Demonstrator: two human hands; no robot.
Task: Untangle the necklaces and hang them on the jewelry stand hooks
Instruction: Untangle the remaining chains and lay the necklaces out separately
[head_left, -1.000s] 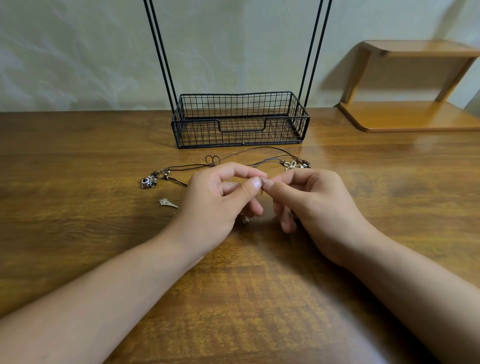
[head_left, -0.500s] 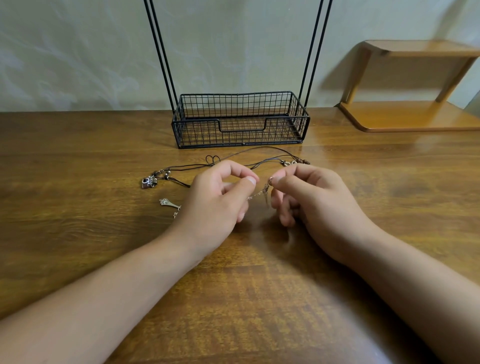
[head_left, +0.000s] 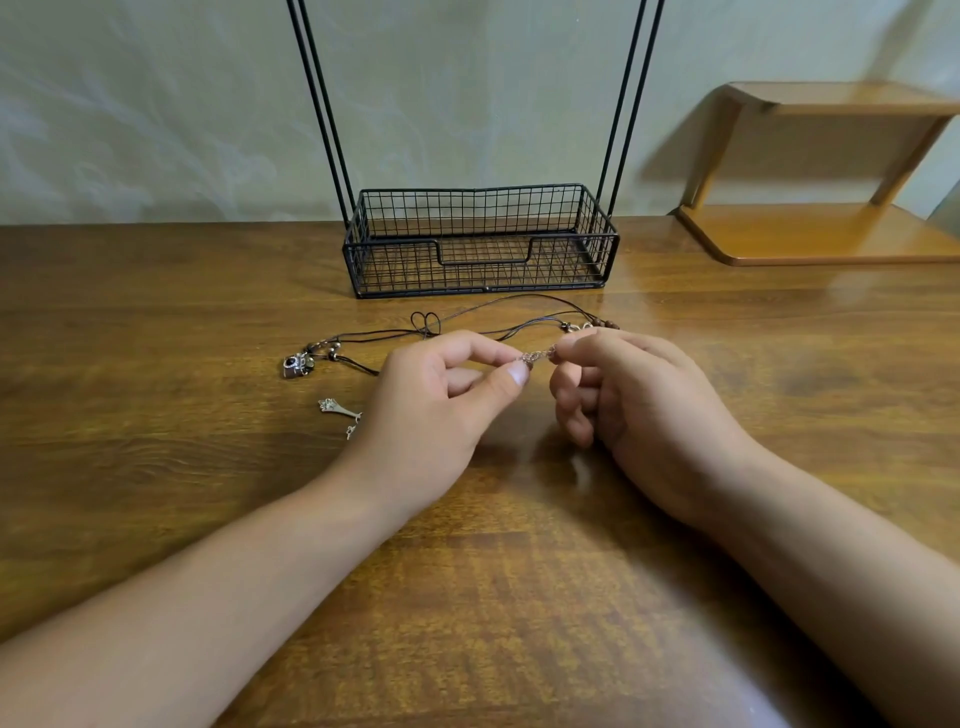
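Stand uprights (head_left: 317, 104) run out the top edge; I can't see any hooks. Wooden shelf (head_left: 831, 171) is cut off at the right edge. Silver chain (head_left: 537, 356) between my hands is blurred and too fine to read; its ends vanish under the left hand (head_left: 436, 415) and right hand (head_left: 639, 405). Cord necklaces (head_left: 467, 332) pass behind both hands, so I can't tell how they cross. A small charm (head_left: 352, 430) is half hidden by my left wrist.

Left hand (head_left: 436, 410) and right hand (head_left: 639, 400) fingertip-to-fingertip, both pinching.
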